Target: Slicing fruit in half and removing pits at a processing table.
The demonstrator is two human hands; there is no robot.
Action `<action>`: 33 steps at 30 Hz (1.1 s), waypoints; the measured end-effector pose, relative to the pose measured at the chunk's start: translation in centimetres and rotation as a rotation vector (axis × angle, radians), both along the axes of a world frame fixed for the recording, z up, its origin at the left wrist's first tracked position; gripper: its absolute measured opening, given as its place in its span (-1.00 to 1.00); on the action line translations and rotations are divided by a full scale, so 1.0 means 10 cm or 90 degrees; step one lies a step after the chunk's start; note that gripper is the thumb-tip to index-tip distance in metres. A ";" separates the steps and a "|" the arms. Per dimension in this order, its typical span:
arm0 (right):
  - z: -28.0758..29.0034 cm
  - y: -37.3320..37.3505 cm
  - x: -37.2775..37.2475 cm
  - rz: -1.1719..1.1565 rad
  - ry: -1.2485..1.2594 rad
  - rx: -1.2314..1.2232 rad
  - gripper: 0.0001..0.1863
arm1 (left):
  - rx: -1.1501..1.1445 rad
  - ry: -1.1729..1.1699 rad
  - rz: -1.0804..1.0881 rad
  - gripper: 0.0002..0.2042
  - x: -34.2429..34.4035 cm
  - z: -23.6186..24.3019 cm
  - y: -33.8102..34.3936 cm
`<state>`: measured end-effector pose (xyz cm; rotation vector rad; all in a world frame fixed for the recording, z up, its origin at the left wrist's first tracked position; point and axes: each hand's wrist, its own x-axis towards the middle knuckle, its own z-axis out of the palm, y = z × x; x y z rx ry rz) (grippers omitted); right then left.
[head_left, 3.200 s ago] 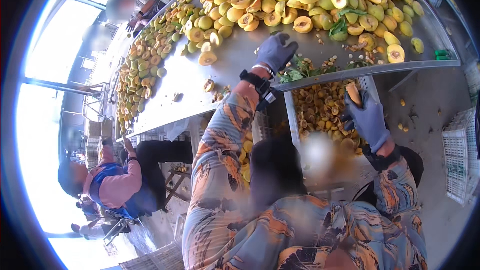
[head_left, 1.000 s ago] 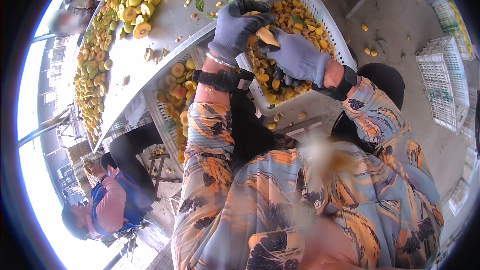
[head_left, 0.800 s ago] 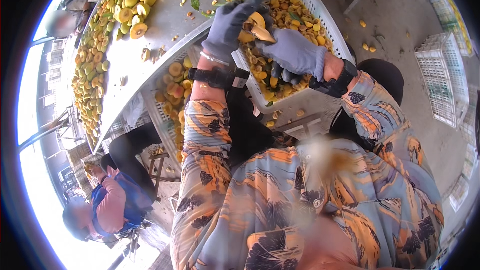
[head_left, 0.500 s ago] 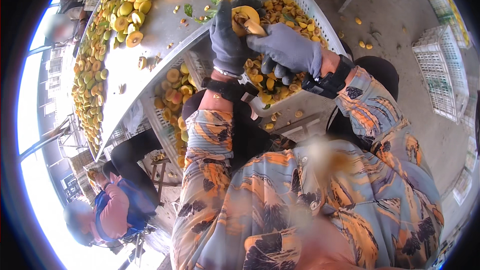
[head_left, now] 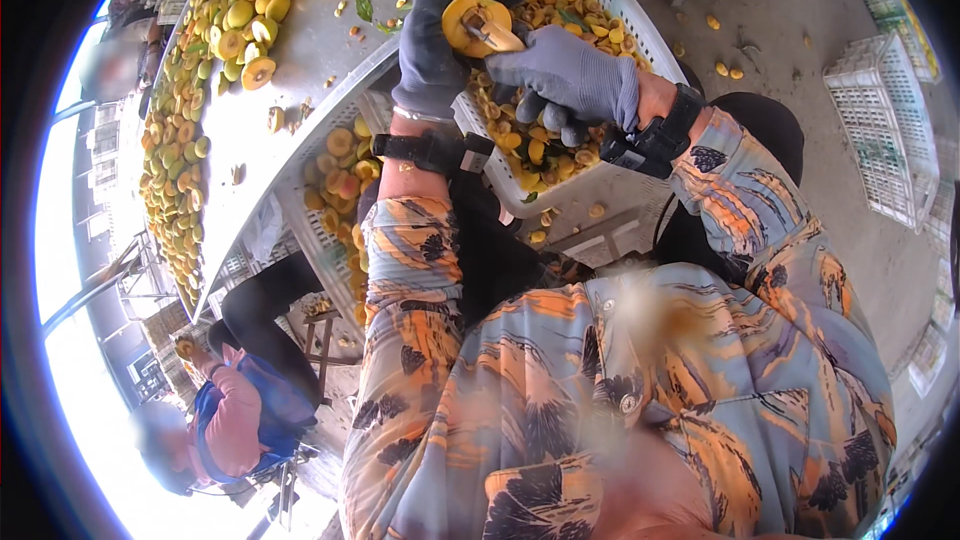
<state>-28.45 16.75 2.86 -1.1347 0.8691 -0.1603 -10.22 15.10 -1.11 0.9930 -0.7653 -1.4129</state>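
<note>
My left hand [head_left: 430, 50], in a grey and black glove, is closed around a halved yellow fruit [head_left: 461, 22] with its cut face up. My gloved right hand [head_left: 565, 80] grips a small tool by its light wooden handle [head_left: 500, 39], whose tip is at the fruit's pitted centre. Both hands are above a white perforated crate [head_left: 636, 35] of yellow and brown fruit pieces. The metal table's edge [head_left: 365, 76] runs just behind my left hand, with halved fruit [head_left: 258, 70], small pits and leaves on it.
Another crate [head_left: 340, 170] of fruit stands below the table at my left. A co-worker [head_left: 235, 410] in a pink top sits at lower left; another person shows at upper left. A white crate [head_left: 878, 120] stands on the concrete floor [head_left: 830, 270] at the right, near more crates.
My left hand came down from over the table to meet my right. Since a second ago both hands moved slightly up in view, and more of the fruit's cut face shows.
</note>
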 end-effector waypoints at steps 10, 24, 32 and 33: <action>0.02 0.07 0.10 0.020 -0.013 -0.011 -0.52 | -0.194 -0.475 0.123 -0.53 0.22 -0.51 -0.05; 0.06 0.12 0.00 0.044 -0.001 0.087 -0.56 | -0.150 -0.068 -0.053 -0.71 0.00 -0.25 0.01; -0.54 -0.14 -0.05 0.231 -0.521 0.924 -0.42 | -0.032 0.182 -0.178 -0.58 -0.08 -0.22 -0.07; -0.61 -0.11 -0.01 0.273 -0.584 0.907 -0.48 | -0.029 0.230 -0.193 -0.57 -0.08 -0.23 -0.06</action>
